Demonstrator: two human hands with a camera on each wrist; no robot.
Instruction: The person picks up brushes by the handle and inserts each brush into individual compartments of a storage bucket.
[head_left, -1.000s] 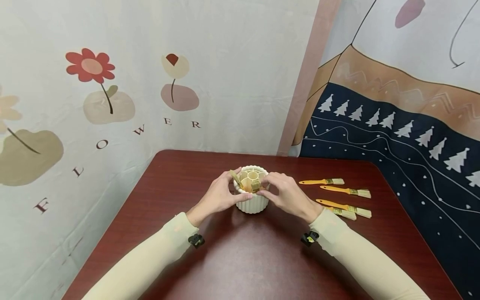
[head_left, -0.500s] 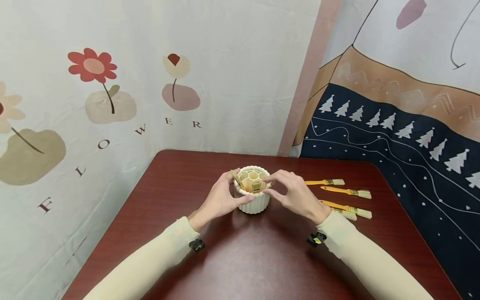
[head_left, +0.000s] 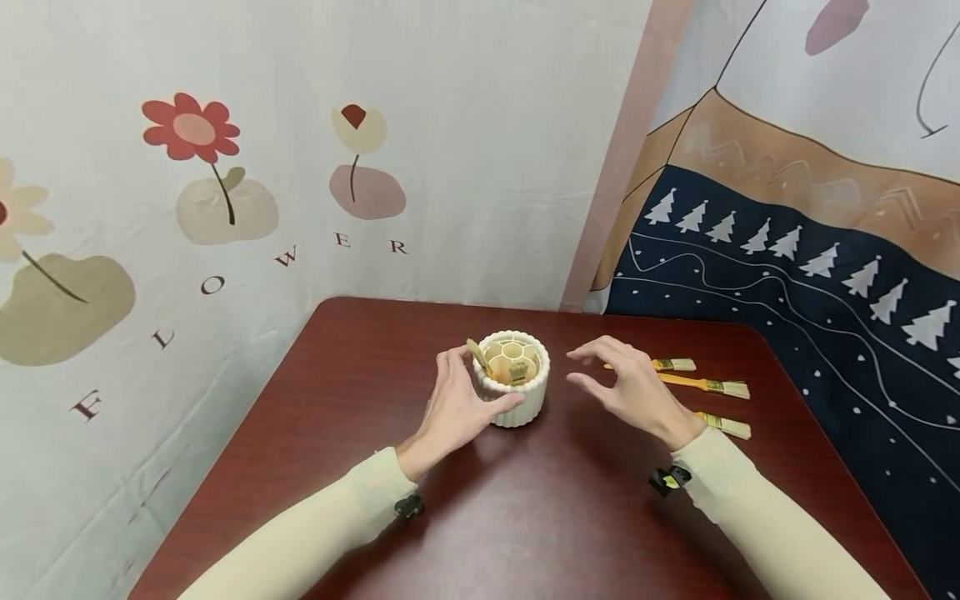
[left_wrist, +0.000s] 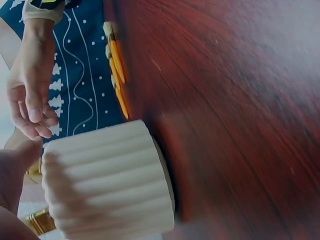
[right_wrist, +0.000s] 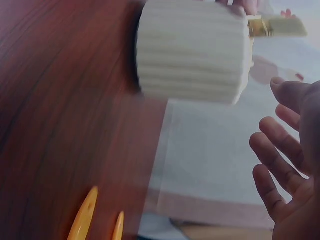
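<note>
Left grip point(head_left: 463, 407) holds pot point(head_left: 533, 402); two brushes point(head_left: 518, 372) inside, at least three outside.

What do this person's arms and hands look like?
Long, pale cream fabric sleeves reach both wrists. A small black device sits by the left cuff, another black device, with a yellowish patch, by the right. The left hand and right hand are bare.

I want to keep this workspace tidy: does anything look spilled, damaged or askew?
Nothing stands out: the white holder stands upright on the table, one brush merely leaning in it, loose brushes lying rightward; no spill or damage shows.
</note>
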